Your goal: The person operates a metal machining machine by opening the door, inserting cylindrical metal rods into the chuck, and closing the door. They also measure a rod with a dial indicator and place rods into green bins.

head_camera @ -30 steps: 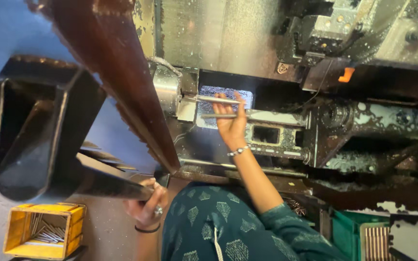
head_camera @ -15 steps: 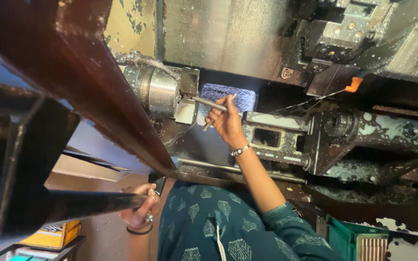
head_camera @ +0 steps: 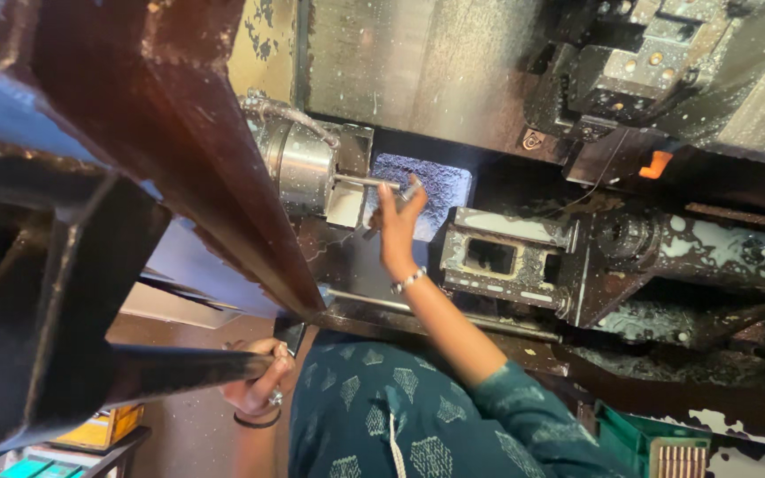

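Right hand (head_camera: 397, 232) reaches up into the machine, arm outstretched, wrist with a bead bracelet (head_camera: 407, 281), fingers pinched around the free end of a thin metal rod (head_camera: 367, 182). The rod sticks out level from the round steel chuck (head_camera: 301, 166) and sits right at the fingertips; chuck just left of the hand. Left hand (head_camera: 257, 388) is low, by the person's waist, clenched around a dark round bar handle (head_camera: 183, 370), ring on one finger, dark bangle at wrist. Handle joins a heavy dark painted frame (head_camera: 135, 133), chipped, rusty brown. Grey cast tool block (head_camera: 506, 257) with a rectangular pocket sits just right of the right hand, spattered white. Teal patterned sleeve (head_camera: 524, 416). Yellow tray (head_camera: 99, 429) at lower left, green crate (head_camera: 635, 438) at lower right.
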